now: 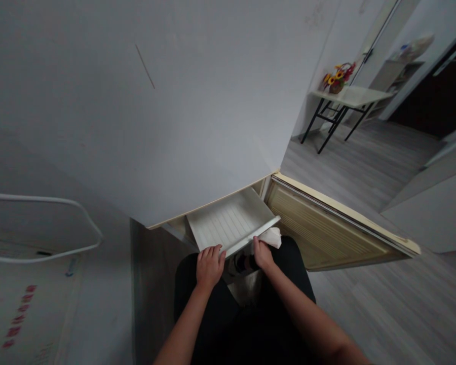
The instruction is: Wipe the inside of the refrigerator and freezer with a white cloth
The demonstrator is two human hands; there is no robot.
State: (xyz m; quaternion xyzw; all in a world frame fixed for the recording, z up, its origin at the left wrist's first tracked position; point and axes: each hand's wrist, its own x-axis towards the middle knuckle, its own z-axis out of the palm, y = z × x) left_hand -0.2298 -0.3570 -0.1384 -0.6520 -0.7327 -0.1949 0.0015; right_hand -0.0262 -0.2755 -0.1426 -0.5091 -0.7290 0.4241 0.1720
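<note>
A white ribbed drawer [228,219] is pulled partway out of the low cabinet, under its pale top edge. My left hand [210,266] grips the left part of the drawer's front rim, fingers curled over it. Toward the right end of that rim, my right hand [263,253] is closed on a crumpled white cloth or tissue [272,236], which lies against the rim. The hinged cabinet door [327,228], cream with a ribbed inner face, hangs open on the right. Under the drawer, between my knees, the dark gap shows little detail.
A tall pale wall or panel [197,111] rises straight ahead. On the left are a white bent rail [61,200] and a board with red characters [21,317]. Farther right, a folding table [359,96] bears a basket of flowers [338,78]. Grey wood-look floor [376,149] surrounds it.
</note>
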